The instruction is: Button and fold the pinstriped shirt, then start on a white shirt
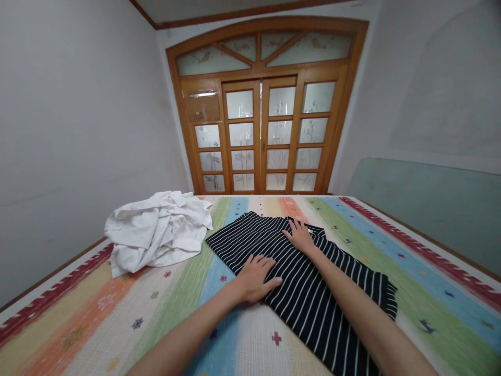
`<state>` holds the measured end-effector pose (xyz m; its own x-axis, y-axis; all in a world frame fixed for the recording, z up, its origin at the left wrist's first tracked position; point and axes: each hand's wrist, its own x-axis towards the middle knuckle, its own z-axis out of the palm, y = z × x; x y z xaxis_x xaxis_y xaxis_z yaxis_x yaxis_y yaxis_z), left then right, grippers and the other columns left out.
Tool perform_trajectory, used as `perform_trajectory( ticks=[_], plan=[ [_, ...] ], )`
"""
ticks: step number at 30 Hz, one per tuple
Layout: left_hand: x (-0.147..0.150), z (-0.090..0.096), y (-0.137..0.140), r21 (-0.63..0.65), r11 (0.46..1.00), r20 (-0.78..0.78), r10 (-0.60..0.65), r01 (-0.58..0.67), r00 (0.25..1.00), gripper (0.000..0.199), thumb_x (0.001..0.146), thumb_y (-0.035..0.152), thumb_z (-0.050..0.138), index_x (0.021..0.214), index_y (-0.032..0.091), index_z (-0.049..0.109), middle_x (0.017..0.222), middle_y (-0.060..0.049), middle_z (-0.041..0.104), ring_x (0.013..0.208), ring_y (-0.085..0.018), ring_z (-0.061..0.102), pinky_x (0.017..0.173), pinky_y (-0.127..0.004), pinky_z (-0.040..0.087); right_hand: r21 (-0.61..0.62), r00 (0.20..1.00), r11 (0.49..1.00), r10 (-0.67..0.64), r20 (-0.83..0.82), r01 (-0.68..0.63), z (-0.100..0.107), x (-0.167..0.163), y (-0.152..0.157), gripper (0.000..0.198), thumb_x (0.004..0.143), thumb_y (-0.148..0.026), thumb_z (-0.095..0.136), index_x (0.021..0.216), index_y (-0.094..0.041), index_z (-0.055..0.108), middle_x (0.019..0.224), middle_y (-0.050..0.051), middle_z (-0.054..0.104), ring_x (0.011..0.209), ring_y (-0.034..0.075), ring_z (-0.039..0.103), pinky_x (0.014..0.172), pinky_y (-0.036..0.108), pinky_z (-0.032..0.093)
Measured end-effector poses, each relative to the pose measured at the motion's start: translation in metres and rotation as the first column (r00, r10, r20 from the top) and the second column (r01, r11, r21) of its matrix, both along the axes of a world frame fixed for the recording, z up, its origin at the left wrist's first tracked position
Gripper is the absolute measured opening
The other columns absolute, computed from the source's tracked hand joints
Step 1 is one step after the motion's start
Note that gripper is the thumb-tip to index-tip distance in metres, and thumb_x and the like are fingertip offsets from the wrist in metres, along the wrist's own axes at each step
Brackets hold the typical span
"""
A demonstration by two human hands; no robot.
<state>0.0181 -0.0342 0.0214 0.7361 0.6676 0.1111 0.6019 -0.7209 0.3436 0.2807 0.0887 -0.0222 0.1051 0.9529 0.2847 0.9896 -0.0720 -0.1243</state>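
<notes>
A black knitted garment with thin white stripes (pixel 305 292) lies spread flat on a multicoloured cover with broad bands of green, blue, orange, cream and dark red (pixel 136 297), slightly right of the middle of the view. Its near end runs out past the bottom edge, and a ribbed black-and-white edge shows on its right side. The left hand (pixel 258 279) rests palm down on the garment's left edge, grasping nothing, its fingers pointing away from the person and its thumb stretched out to the right over the stripes. The right hand (pixel 300 236) lies farther off, near the garment's far edge, likewise released, with the fingers spread and the palm down on the fabric. Just beside that hand, on its right, the garment's dark-edged neckline shows. The right forearm crosses over the striped fabric, while the left forearm passes above the cover.

To the left of the garment, near its far left corner, sits a crumpled heap of white cloth (pixel 156 230). Beyond the cover stands a brown wooden door frame with patterned glass panes (pixel 258 68), and a pale green panel (pixel 422 203) leans along the right wall.
</notes>
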Motion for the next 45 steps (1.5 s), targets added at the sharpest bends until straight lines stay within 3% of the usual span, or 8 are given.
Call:
perform_trajectory(
  ticks=[5,11,16,22,29,34,39,45],
  plan=[
    [0.048,-0.011,0.002,0.034,0.989,-0.029,0.148,-0.147,0.989,0.067,0.096,0.052,0.023,0.147,0.009,0.032,0.156,-0.015,0.026,0.145,-0.037,0.011,0.115,-0.055,0.017,-0.093,0.999,0.996,0.006,-0.036,-0.009,0.003,0.004,0.000,0.073,0.095,-0.061,0.030,0.150,-0.013,0.029,0.156,0.014,0.018,0.142,0.037,0.012,0.113,0.055,0.015],
    [0.068,-0.027,0.008,0.138,0.973,-0.020,0.188,-0.183,0.982,0.062,0.098,0.048,0.015,0.148,0.017,0.032,0.157,-0.010,0.024,0.145,-0.036,0.012,0.115,-0.059,0.013,-0.115,0.999,0.993,0.020,0.029,-0.017,0.003,0.008,0.002,0.075,0.095,-0.063,0.027,0.152,-0.015,0.025,0.157,0.013,0.017,0.143,0.036,0.010,0.114,0.055,0.011],
    [0.051,-0.024,0.020,0.164,0.978,-0.063,0.141,-0.129,0.988,0.062,0.096,0.058,0.014,0.148,0.029,0.034,0.158,-0.003,0.024,0.145,-0.038,0.008,0.114,-0.063,0.009,-0.185,0.998,0.983,-0.002,0.066,0.014,0.010,0.021,0.003,0.081,0.092,-0.070,0.027,0.153,-0.017,0.023,0.157,0.013,0.015,0.143,0.038,0.007,0.114,0.056,0.008],
    [0.024,-0.016,0.052,0.157,0.986,-0.153,0.082,-0.057,0.985,0.069,0.093,0.066,0.018,0.150,0.030,0.027,0.158,-0.003,0.023,0.146,-0.037,0.006,0.114,-0.061,0.007,-0.220,0.996,0.973,-0.062,0.059,0.073,0.022,0.041,-0.008,0.097,0.085,-0.078,0.031,0.153,-0.010,0.018,0.157,0.015,0.009,0.142,0.040,0.003,0.114,0.056,0.008],
    [-0.017,-0.003,0.092,0.046,0.997,-0.202,-0.051,0.061,0.978,0.075,0.089,0.073,0.025,0.151,0.032,0.022,0.159,-0.001,0.019,0.146,-0.033,0.004,0.115,-0.058,0.006,0.016,0.994,1.000,-0.026,0.110,0.025,-0.005,0.040,-0.037,0.084,0.093,-0.065,0.030,0.153,-0.009,0.018,0.158,0.014,0.004,0.143,0.038,-0.002,0.115,0.054,0.011],
    [-0.031,-0.001,0.113,0.076,0.991,-0.235,-0.086,0.106,0.968,0.076,0.087,0.073,0.031,0.151,0.032,0.023,0.158,-0.003,0.021,0.147,-0.032,0.006,0.116,-0.055,0.005,0.073,0.989,0.995,0.060,0.136,-0.070,-0.013,0.022,-0.063,0.066,0.097,-0.048,0.033,0.152,-0.011,0.025,0.157,0.014,0.009,0.143,0.037,0.003,0.114,0.055,0.013],
    [-0.038,-0.001,0.108,0.063,0.991,-0.171,-0.106,0.119,0.980,0.075,0.087,0.071,0.036,0.150,0.032,0.025,0.158,-0.004,0.021,0.146,-0.030,0.012,0.116,-0.051,0.006,-0.086,0.922,0.929,0.367,0.120,-0.359,-0.002,0.012,-0.080,0.052,0.102,-0.042,0.026,0.149,-0.023,0.036,0.155,0.006,0.023,0.144,0.029,0.012,0.115,0.050,0.016],
    [-0.061,0.003,0.087,0.017,0.994,-0.121,-0.106,0.109,0.987,0.079,0.084,0.069,0.046,0.150,0.033,0.024,0.157,-0.004,0.021,0.146,-0.031,0.011,0.116,-0.051,0.004,-0.208,0.971,0.953,0.235,0.048,-0.220,0.006,0.013,-0.070,0.054,0.102,-0.044,0.019,0.150,-0.021,0.033,0.155,0.007,0.022,0.143,0.030,0.013,0.115,0.052,0.013]
  ],
)
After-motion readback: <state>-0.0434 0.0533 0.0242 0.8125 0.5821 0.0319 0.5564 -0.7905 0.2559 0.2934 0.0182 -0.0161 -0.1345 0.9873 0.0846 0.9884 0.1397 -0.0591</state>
